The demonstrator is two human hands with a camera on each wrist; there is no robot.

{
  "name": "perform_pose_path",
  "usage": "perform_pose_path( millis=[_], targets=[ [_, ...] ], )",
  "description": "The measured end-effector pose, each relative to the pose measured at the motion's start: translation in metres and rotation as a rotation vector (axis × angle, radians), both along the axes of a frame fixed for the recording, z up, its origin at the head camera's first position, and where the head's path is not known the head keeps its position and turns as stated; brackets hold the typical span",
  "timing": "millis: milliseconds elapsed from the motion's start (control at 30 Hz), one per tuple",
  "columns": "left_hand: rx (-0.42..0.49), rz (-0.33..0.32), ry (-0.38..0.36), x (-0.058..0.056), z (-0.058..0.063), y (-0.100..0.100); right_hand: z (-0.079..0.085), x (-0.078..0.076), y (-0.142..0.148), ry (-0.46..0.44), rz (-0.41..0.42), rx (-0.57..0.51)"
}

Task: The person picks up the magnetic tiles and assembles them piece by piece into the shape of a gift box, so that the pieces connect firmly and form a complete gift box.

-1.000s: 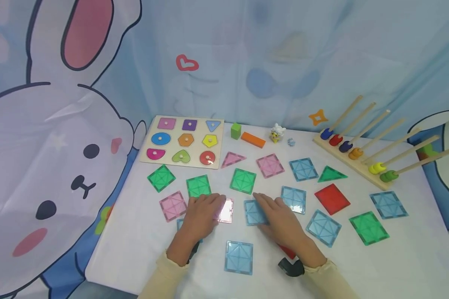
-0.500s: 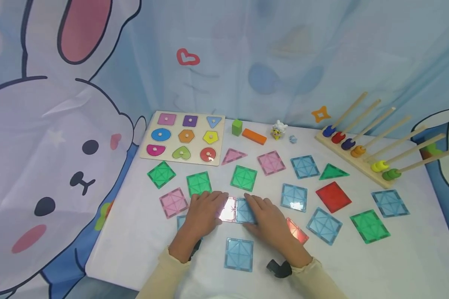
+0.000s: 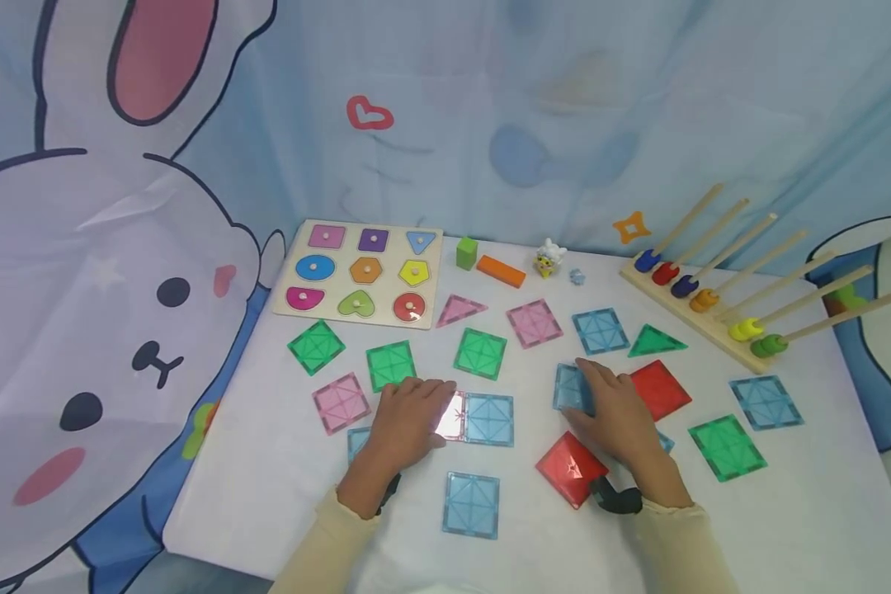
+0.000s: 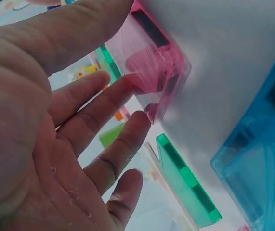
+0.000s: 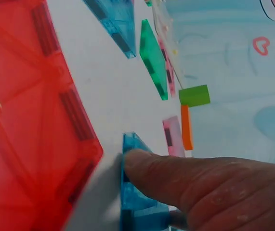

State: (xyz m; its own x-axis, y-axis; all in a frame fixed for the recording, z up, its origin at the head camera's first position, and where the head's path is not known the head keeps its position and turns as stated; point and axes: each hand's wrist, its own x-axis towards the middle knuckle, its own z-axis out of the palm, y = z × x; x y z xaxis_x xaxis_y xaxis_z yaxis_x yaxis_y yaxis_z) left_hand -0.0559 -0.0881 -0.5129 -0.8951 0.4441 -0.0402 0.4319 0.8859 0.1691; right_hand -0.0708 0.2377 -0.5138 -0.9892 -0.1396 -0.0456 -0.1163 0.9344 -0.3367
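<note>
Pinching blue square tile point(image 3: 572, 389), translucent, right hand point(image 3: 620, 414)

A children's play corner
A white surface point(image 3: 267, 470) is backed by a pale-blue cloth point(image 3: 445, 181), printed with a cartoon rabbit point(image 3: 119, 330) left of the shape puzzle point(image 3: 358, 274). Translucent coloured tiles point(image 3: 480, 353) are spread in front of the shape puzzle and to its right; a green block point(image 3: 466, 253) is set just right of it, a small figurine point(image 3: 549, 258) farther right, and a ringed peg rack point(image 3: 698, 317) well to its right. Whether home or nursery cannot be told.
</note>
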Motion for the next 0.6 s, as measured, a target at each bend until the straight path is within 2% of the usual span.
perform_pose_path(
  millis=[133, 333, 500, 600],
  targets=[
    [-0.025, 0.026, 0.023, -0.005, 0.000, 0.000, -0.002, 0.002, -0.017, 0.056, 0.053, -0.019],
    [-0.018, 0.045, 0.048, -0.009, -0.001, 0.002, -0.002, 0.009, -0.044, 0.070, 0.139, -0.024],
    [-0.004, 0.066, 0.034, -0.009, -0.001, 0.000, 0.000, 0.013, -0.048, 0.044, 0.148, -0.029],
    [0.015, 0.060, 0.030, -0.009, -0.001, 0.000, 0.008, 0.019, -0.036, 0.014, 0.123, -0.054]
  ],
)
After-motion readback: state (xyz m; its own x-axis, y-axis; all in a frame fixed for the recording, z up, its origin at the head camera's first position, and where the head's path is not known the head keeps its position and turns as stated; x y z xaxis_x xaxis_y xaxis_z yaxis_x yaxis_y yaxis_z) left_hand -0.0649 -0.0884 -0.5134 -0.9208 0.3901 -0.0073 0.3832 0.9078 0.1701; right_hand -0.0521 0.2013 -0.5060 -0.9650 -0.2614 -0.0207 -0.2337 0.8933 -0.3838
